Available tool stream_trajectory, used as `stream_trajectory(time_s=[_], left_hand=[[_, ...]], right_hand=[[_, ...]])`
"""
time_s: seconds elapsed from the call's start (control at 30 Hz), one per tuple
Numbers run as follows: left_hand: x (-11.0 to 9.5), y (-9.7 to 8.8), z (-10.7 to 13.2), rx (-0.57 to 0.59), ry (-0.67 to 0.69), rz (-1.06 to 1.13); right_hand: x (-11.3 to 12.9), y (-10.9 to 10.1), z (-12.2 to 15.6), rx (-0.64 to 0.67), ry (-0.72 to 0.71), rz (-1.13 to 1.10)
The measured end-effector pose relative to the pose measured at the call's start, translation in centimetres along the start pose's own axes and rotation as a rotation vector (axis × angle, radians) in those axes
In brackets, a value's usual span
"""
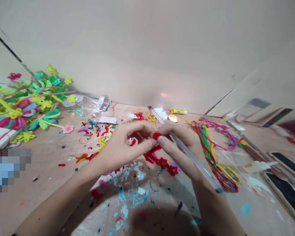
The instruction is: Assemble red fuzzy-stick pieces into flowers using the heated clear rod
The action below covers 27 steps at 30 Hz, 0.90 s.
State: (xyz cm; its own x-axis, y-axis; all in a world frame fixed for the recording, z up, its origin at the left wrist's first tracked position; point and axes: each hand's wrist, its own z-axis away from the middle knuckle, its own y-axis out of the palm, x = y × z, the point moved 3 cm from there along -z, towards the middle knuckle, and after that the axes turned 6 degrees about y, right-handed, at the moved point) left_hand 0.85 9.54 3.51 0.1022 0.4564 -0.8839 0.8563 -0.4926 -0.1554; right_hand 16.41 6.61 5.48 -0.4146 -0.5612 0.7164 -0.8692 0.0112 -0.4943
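My left hand (135, 141) and my right hand (179, 144) meet in the middle, above the table. Thumbs and fingertips of both pinch a small red pipe cleaner piece (157, 135) between them. A long clear pen-like stick (194, 160) is tucked through my right hand, slanting from its dark tip at upper left to lower right. Just below my fingers lies a row of red fuzzy star-shaped pipe cleaner flowers (163, 163). Part of the red piece is hidden by my fingertips.
A lit tealight candle (173, 118) and a yellow glue stick (179, 111) stand near the wall. Colourful pipe cleaner flowers (41, 105) are heaped at left, bundled pipe cleaners (208, 147) at right. Phones (285, 193) lie at far right. Coloured scraps (105, 132) cover the table.
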Motion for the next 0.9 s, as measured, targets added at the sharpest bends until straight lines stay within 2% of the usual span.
stream_trajectory(time_s=[0.17, 0.4, 0.53, 0.63, 0.73, 0.9], left_hand=[[1.5, -0.6, -0.6, 0.015, -0.072, 0.209], [2.9, -0.8, -0.9, 0.066, -0.083, 0.217], [2.8, -1.2, -0.9, -0.009, -0.123, 0.189], [2.2, -1.7, -0.9, -0.071, -0.091, 0.123], [1.3, -2.3, -0.7, -0.098, -0.008, -0.034], [-0.4, -3.3, -0.5, -0.141, 0.094, -0.395]], right_hand=[[-1.3, -0.7, -0.3, -0.029, 0.083, -0.110], [-2.3, -1.4, -0.5, 0.015, 0.107, -0.064], [-2.7, -1.5, -0.6, 0.026, 0.055, 0.017], [-2.8, -1.4, -0.7, 0.068, 0.013, 0.059], [-2.7, -1.3, -0.8, 0.101, -0.034, 0.121], [-2.5, -1.8, -0.8, 0.023, -0.039, 0.211]])
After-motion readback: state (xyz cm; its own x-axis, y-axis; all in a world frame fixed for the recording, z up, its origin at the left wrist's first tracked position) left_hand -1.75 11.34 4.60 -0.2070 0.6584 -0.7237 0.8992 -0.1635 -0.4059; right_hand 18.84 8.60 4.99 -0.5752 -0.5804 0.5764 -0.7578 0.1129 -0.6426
